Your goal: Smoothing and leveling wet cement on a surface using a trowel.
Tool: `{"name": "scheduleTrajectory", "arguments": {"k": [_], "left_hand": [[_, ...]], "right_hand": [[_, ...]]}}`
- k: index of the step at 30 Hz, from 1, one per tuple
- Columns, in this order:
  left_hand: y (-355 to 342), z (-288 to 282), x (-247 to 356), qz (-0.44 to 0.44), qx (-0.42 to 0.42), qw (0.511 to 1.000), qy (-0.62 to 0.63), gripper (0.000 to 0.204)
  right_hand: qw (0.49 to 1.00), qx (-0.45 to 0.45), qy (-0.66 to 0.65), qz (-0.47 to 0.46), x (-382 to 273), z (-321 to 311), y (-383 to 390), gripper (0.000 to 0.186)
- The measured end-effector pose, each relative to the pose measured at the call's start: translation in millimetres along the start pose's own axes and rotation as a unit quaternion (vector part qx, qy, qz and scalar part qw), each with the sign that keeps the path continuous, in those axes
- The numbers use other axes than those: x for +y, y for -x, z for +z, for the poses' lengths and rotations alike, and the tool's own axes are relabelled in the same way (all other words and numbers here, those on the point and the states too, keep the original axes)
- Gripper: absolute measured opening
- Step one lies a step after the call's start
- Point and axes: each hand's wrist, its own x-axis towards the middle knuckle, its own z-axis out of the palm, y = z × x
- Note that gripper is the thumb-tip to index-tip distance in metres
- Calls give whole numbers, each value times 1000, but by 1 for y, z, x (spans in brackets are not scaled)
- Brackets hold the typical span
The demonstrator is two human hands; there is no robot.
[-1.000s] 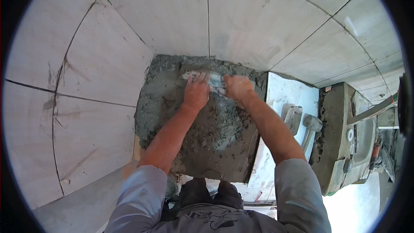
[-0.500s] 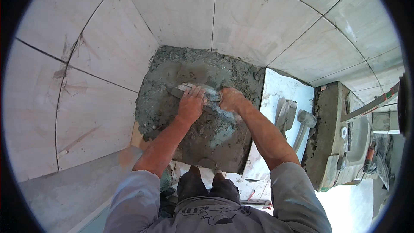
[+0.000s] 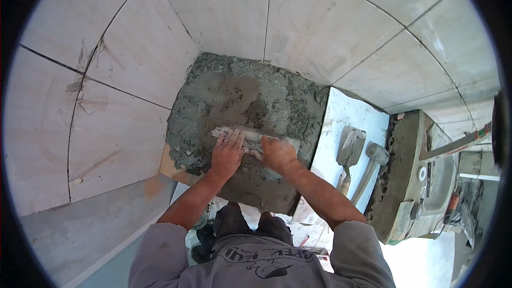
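Observation:
A bed of wet grey mortar [image 3: 205, 93] covers the floor in the corner between the tiled walls. Across its middle lies a long, flat, mortar-smeared finishing trowel [image 3: 253, 136]. My right hand [image 3: 278, 154] is closed around the trowel's handle, which the fingers mostly hide. Stretched fingers of my left hand [image 3: 227, 152] rest flat on the left part of the trowel, pressing on its back. Under the trowel, the blade's contact with the mortar is hidden. Smoother brown-grey patches show in the bed's middle and near side, while its far and right edges are rough.
Right of the mortar lies a pale tile [image 3: 323, 149] with a pointing trowel [image 3: 351, 146] and a rubber mallet [image 3: 377, 153] on it. Farther right stands a mortar-covered ledge [image 3: 401, 168] beside a basin [image 3: 444, 173]. Large wall tiles [image 3: 320, 21] bound the far and left sides.
The trowel, with both hands on it, has moved nearer to me across the mortar. More of the far part of the bed now shows, smeared brown-grey.

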Motion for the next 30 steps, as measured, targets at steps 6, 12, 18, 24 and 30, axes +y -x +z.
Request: {"name": "scheduleTrajectory", "arguments": {"k": [6,12,18,24,30], "left_hand": [[-87,27,-13,8,38,999,-8,49],[-157,40,-20,1,33,999,-18,41],[-139,36,-21,10,-11,1000,-15,39],[-58,11,2,-22,-24,999,23,38],[27,-8,18,-45,-23,999,13,38]], "right_hand": [[992,85,97,-2,42,-36,-55,43],[988,116,89,41,76,-61,-102,54],[998,0,-10,63,70,-71,-94,54],[995,-89,-22,29,54,-31,-55,58],[999,-27,-18,2,5,11,9,55]]}}
